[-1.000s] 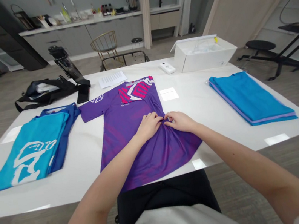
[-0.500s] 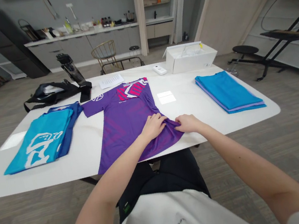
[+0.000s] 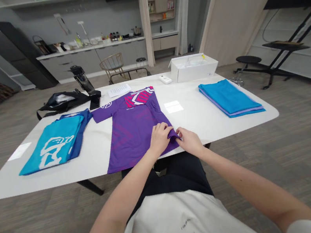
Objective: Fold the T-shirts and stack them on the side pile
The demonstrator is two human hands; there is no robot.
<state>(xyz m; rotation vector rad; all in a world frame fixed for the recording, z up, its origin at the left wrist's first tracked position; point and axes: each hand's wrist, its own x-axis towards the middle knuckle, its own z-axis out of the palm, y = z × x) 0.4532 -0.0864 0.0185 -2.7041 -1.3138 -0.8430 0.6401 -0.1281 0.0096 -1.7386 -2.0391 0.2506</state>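
A purple T-shirt lies on the white table in front of me, its hem towards my body. Its right sleeve, with a pink and white pattern, is folded in across the chest, while the left sleeve sticks out flat. My left hand is closed on the shirt's right side near the hem, fingers bent over the cloth. Close beside it, my right hand pinches the edge of the same side. The fabric between the two hands is bunched and slightly raised.
Folded turquoise and dark blue shirts lie at the left; a folded blue and lilac stack lies at the right. Along the back are a black bag, a dark bottle, a paper sheet, a white device and a white box.
My right hand has moved left, closer to my left hand, bringing the shirt's right edge inward. The view has tilted up a little.
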